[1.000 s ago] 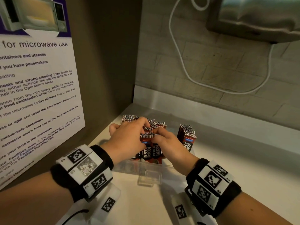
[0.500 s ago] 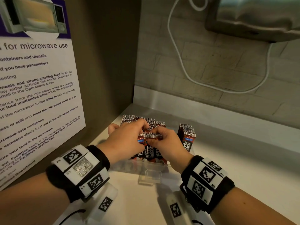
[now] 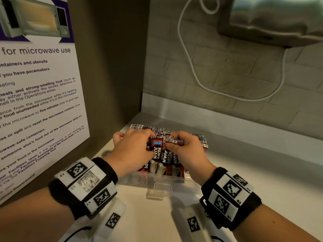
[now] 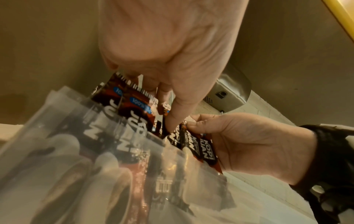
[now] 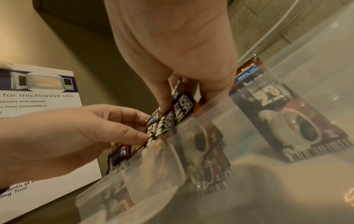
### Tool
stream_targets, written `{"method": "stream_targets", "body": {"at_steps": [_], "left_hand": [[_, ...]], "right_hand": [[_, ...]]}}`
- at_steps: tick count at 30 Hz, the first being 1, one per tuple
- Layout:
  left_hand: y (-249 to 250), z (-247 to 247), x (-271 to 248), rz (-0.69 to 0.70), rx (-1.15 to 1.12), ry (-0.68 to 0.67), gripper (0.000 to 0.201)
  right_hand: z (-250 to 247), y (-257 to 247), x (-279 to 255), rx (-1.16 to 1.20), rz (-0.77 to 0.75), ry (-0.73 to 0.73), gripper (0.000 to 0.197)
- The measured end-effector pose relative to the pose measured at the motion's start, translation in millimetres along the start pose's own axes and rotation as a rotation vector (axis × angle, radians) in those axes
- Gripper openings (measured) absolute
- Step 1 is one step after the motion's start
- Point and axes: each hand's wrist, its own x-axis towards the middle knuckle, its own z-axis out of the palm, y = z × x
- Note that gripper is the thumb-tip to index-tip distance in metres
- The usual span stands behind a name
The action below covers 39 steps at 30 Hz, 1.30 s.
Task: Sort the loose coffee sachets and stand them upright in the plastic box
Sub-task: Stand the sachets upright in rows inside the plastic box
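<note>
Right now two hands meet over one clear plastic box (image 3: 167,180) that sits on the pale counter (image 3: 262,180) in the corner below a microwave-use poster (image 3: 40,95). Inside the box the coffee sachets (image 3: 163,157) stand upright in packed rows, too many and too overlapped to count; in the head view three dark faces with the white brand lettering show between the wrists, and a further bunch (image 3: 201,140) stands apart at the right end of the box. The left hand (image 3: 132,149) has its fingers curled over the sachet tops, thumb and fingertips pinching the upper edge of the front packs. The right hand (image 3: 187,151) pinches the barcode-striped top edge of sachets next to it, thumb against forefinger, its other fingers curled. The two hands nearly touch above the middle of the row. From the right wrist view one single sachet (image 5: 287,113) stands alone behind the clear wall, upright, well apart from the gripped cluster (image 5: 172,116). One white cable (image 3: 192,70) loops across the brick wall, below one steel appliance (image 3: 272,20)
</note>
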Motion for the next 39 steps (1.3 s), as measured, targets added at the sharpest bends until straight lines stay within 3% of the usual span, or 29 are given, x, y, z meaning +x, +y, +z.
{"method": "stream_targets", "body": {"at_steps": [5, 12, 17, 22, 26, 31, 35, 39], "left_hand": [[0.3, -8.0, 0.9, -0.016, -0.029, 0.023, 0.05], [12.1, -11.9, 1.0, -0.006, -0.201, 0.066, 0.038], [29.4, -6.5, 2.0, 0.066, -0.211, -0.033, 0.047], [56.2, 6.0, 4.2, 0.097, -0.609, -0.24, 0.07], [76.9, 26.7, 6.2, 0.065, -0.746, -0.277, 0.05], [91.7, 44.2, 3.6, 0.016, -0.841, -0.275, 0.041], [90.6, 51.5, 5.1, -0.013, -0.899, -0.284, 0.032], [83.3, 51.6, 4.4, 0.012, -0.87, -0.328, 0.048]], "right_hand": [[-7.1, -3.8, 0.9, 0.04, -0.064, 0.083, 0.017], [-39.2, -21.9, 3.8, 0.169, -0.128, 0.159, 0.019], [-55.4, -19.9, -0.3, 0.187, -0.111, 0.18, 0.02], [-59.6, -18.3, -7.0, 0.203, -0.127, 0.164, 0.02], [-49.3, -16.6, -11.7, 0.32, -0.085, 0.126, 0.016], [-39.2, -17.9, -15.7, 0.436, 0.019, 0.084, 0.014], [-34.2, -21.3, -16.2, 0.377, 0.055, 0.034, 0.032], [-37.2, -18.4, -15.5, 0.237, 0.029, -0.033, 0.059]]}}
